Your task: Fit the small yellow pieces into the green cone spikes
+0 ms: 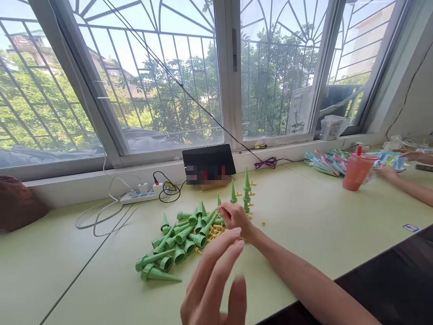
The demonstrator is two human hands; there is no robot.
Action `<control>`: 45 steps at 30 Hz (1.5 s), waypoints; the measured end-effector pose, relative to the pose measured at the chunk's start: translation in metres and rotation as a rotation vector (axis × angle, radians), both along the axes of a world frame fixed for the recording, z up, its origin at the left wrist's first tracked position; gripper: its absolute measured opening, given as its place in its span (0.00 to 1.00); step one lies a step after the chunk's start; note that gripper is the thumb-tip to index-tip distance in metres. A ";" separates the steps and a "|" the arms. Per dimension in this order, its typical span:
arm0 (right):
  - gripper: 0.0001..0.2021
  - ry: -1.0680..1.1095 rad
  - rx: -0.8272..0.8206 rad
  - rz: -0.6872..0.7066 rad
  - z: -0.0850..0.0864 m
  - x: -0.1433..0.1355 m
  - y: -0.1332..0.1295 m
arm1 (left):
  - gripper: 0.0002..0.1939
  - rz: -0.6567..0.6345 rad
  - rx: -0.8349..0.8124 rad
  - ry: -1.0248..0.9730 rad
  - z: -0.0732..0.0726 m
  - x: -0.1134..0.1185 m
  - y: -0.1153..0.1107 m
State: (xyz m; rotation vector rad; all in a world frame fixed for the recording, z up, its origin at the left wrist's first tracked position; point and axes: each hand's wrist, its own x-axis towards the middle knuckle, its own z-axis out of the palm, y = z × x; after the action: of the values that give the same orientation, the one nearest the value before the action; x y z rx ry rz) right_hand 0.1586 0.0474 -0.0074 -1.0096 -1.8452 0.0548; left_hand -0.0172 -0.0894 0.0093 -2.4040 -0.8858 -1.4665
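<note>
Green cone-shaped plastic spikes [184,234] lie in a loose pile on the pale green table [111,280]. Small yellow pieces [214,232] are heaped at the pile's right side. My left hand [216,280] is raised in the near foreground, its fingers apart and holding nothing. Beyond it, my right hand [235,216] has curled fingers around or beside a green spike tip [218,198]; the grip itself is hidden. Behind that hand stand a stack of green spikes with yellow side pieces [246,189] and a single upright spike [233,192].
A dark tablet [209,163] leans by the window sill. At the left are a power strip [138,195] and cables. A red cup [358,170], packaged items [326,162] and another person's arm [406,183] are at the right. A brown object [20,203] sits far left.
</note>
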 end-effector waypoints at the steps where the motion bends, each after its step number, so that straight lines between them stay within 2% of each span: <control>1: 0.16 -0.006 -0.006 -0.001 0.000 0.000 0.000 | 0.17 -0.028 0.032 0.005 0.015 0.011 0.014; 3: 0.16 -0.019 -0.024 0.006 0.000 0.000 -0.002 | 0.14 -0.060 0.038 0.051 0.031 0.022 0.045; 4: 0.16 -0.022 -0.028 0.011 0.000 0.001 -0.002 | 0.11 -0.079 0.036 0.093 0.031 0.022 0.060; 5: 0.16 -0.026 -0.035 0.015 0.000 0.001 -0.003 | 0.09 -0.060 0.012 0.115 0.027 0.020 0.073; 7: 0.16 -0.028 -0.053 0.018 -0.001 0.002 -0.004 | 0.06 0.026 -0.065 0.130 0.010 0.011 0.093; 9: 0.17 -0.031 -0.075 0.019 -0.002 0.003 -0.005 | 0.09 0.071 -0.164 0.124 -0.009 0.004 0.103; 12: 0.16 -0.029 -0.095 0.017 -0.004 0.005 -0.004 | 0.10 0.051 -0.275 0.103 -0.023 0.002 0.104; 20: 0.09 -0.110 -0.204 0.060 -0.006 0.008 -0.005 | 0.08 0.083 -0.414 0.051 -0.020 0.005 0.100; 30: 0.08 -0.233 -0.350 0.114 -0.004 0.006 -0.010 | 0.07 0.010 -0.496 0.014 -0.022 0.011 0.095; 38: 0.11 -0.125 -0.256 0.108 0.000 0.001 -0.014 | 0.12 -0.030 -0.547 0.013 -0.022 0.012 0.092; 40: 0.12 -0.046 -0.214 0.103 0.008 -0.002 -0.018 | 0.14 -0.015 -0.580 -0.014 -0.024 0.012 0.093; 42: 0.13 0.051 -0.213 0.119 0.025 -0.003 -0.029 | 0.15 -0.006 -0.616 -0.048 -0.025 0.012 0.092; 44: 0.14 0.163 -0.314 0.242 0.050 0.000 -0.048 | 0.15 -0.014 -0.638 -0.064 -0.026 0.012 0.091; 45: 0.13 0.180 -0.389 0.368 0.064 0.004 -0.061 | 0.15 -0.015 -0.635 -0.061 -0.025 0.012 0.090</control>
State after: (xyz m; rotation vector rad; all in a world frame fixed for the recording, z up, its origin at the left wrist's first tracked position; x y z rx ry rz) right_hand 0.1622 -0.0133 0.0566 -0.8737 -1.8675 0.7258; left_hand -0.0054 0.0004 -0.0160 -2.7928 -1.5437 -1.4249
